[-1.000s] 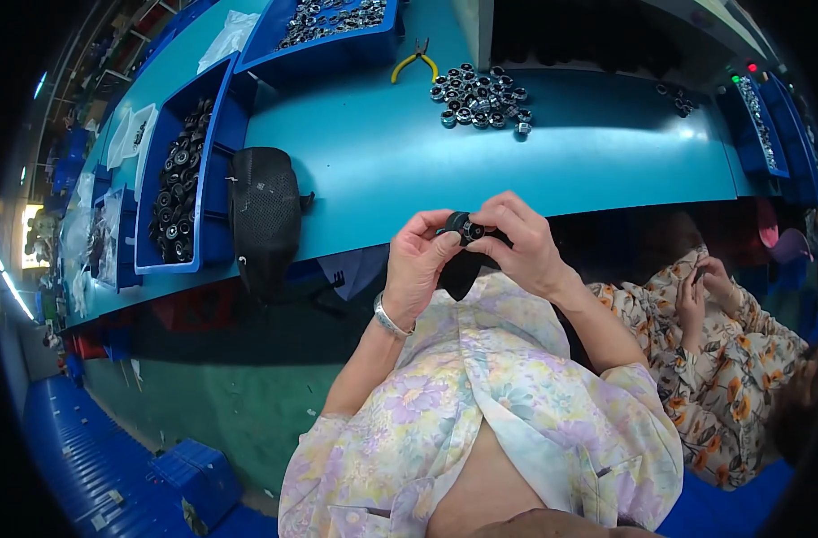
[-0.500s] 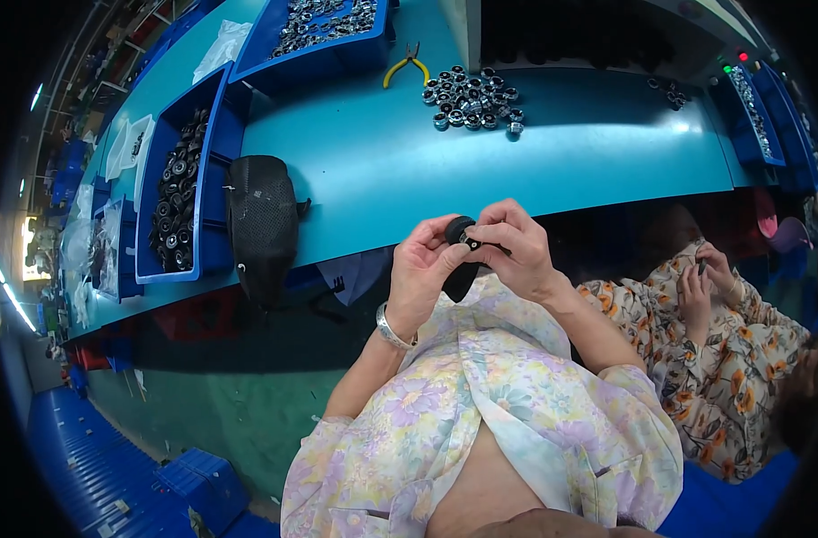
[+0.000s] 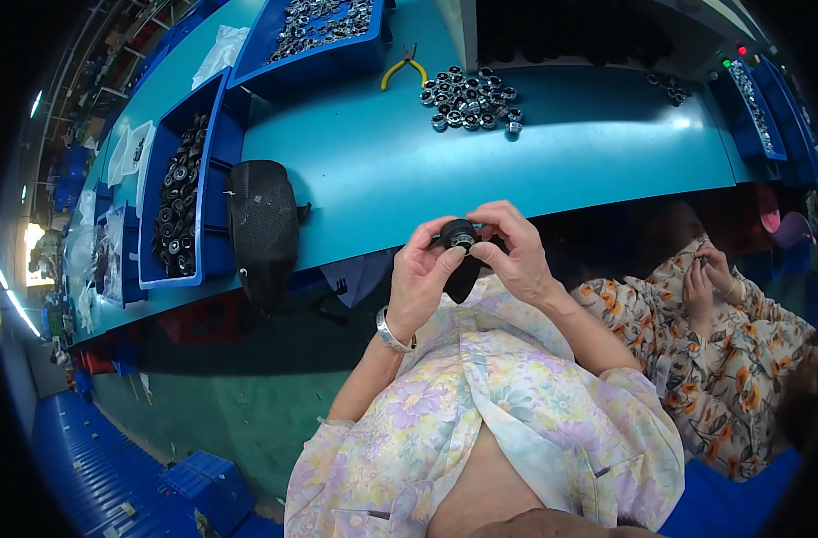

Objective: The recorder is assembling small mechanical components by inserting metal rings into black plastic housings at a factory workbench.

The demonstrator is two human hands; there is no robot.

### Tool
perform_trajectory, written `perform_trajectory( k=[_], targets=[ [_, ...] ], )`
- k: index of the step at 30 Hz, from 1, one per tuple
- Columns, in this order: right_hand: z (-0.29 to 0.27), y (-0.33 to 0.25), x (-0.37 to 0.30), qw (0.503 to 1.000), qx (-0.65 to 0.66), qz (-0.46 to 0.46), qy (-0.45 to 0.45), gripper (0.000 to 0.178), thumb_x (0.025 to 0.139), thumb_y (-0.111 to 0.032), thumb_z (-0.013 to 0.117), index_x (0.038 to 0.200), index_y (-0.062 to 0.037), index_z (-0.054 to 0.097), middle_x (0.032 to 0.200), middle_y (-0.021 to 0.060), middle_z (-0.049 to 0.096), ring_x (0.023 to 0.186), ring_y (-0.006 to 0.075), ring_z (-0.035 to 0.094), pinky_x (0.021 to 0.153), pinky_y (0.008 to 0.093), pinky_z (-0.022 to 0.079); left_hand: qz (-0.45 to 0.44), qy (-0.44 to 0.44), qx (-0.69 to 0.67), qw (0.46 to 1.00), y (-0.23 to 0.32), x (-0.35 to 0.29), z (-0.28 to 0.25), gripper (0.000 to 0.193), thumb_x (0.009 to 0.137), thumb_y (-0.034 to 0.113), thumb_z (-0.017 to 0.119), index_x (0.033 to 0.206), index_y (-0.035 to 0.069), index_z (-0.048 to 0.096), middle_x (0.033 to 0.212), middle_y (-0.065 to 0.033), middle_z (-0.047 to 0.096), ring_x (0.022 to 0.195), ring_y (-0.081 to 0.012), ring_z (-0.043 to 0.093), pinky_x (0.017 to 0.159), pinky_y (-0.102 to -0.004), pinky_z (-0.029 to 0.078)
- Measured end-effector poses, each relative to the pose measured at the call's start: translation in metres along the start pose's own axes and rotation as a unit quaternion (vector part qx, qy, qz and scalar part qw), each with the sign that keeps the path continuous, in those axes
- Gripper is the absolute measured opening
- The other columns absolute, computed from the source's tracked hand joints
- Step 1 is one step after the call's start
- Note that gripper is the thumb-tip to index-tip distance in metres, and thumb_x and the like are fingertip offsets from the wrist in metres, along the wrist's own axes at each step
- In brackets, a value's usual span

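Note:
A small round black part [image 3: 457,232] with a pale ring on its near face is held up in front of my chest, just off the bench edge. My left hand [image 3: 419,274] is closed on its left side, thumb below and fingers behind. My right hand [image 3: 519,253] has its thumb and forefinger at the right side of the same part; its other fingers are curled. Beneath the hands hangs something dark and pointed, which I cannot make out. On the blue-green bench [image 3: 364,170] beyond lies a cluster of shiny metal-and-black round parts [image 3: 470,99].
Yellow-handled pliers [image 3: 404,68] lie beside the cluster. To the left are a blue bin of black round parts [image 3: 179,197] and a black mesh bag [image 3: 264,215]. A blue bin of shiny parts [image 3: 324,40] stands behind. On the right sits a co-worker in a flowered garment [image 3: 709,368].
My right hand has opened out from a pinch at the part's middle to its right side. The round part has turned, its ringed face now showing. My left hand keeps its hold.

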State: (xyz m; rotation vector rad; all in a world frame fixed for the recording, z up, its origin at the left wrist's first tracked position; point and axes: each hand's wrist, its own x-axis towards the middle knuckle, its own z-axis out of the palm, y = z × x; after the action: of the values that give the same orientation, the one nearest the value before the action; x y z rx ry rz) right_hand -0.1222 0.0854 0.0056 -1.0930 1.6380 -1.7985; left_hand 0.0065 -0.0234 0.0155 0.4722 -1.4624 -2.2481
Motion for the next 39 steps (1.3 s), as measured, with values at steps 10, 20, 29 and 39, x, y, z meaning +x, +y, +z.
perform_trajectory(
  k=[10, 20, 29, 39],
  targets=[
    [0.010, 0.004, -0.007, 0.985, -0.140, -0.098, -0.006, 0.025, 0.088, -0.013, 0.061, 0.105, 0.0034, 0.054, 0.097, 0.0152, 0.055, 0.082, 0.0282, 0.056, 0.071, 0.0355, 0.047, 0.091, -0.013, 0.474, 0.875, 0.019, -0.009, 0.008, 0.037, 0.094, 0.003, 0.050, 0.129, -0.004, 0.042, 0.115, -0.0203, 0.057, 0.102, -0.0311, 0.061, 0.084, -0.0362, 0.049],
    [0.021, 0.005, -0.003, 0.980, -0.141, -0.143, 0.006, 0.020, 0.094, -0.014, 0.054, 0.104, 0.0031, 0.050, 0.092, 0.0169, 0.051, 0.075, 0.0284, 0.055, 0.064, 0.0349, 0.048, 0.141, 0.084, 0.455, 0.875, -0.001, -0.013, 0.010, 0.028, 0.090, 0.004, 0.053, 0.117, -0.001, 0.050, 0.092, -0.0220, 0.061, 0.078, -0.0390, 0.063, 0.067, -0.0424, 0.051],
    [0.032, 0.015, -0.002, 0.987, -0.115, -0.091, 0.072, 0.005, 0.087, 0.001, 0.052, 0.091, 0.0008, 0.052, 0.083, 0.0132, 0.052, 0.069, 0.0254, 0.054, 0.060, 0.0330, 0.045, 0.176, 0.138, 0.486, 0.845, -0.011, -0.006, 0.017, 0.024, 0.085, 0.000, 0.055, 0.108, -0.001, 0.054, 0.083, -0.0211, 0.062, 0.070, -0.0383, 0.062, 0.060, -0.0418, 0.050],
    [0.036, 0.039, -0.003, 0.992, 0.100, 0.071, 0.003, 0.028, 0.085, 0.001, 0.058, 0.113, 0.0004, 0.053, 0.093, 0.0066, 0.055, 0.077, 0.0116, 0.057, 0.069, 0.0258, 0.049, 0.088, 0.132, 0.361, 0.919, -0.015, 0.008, -0.005, 0.018, 0.090, 0.003, 0.054, 0.107, -0.003, 0.052, 0.075, -0.0158, 0.067, 0.062, -0.0210, 0.069, 0.054, -0.0299, 0.053]
  ],
)
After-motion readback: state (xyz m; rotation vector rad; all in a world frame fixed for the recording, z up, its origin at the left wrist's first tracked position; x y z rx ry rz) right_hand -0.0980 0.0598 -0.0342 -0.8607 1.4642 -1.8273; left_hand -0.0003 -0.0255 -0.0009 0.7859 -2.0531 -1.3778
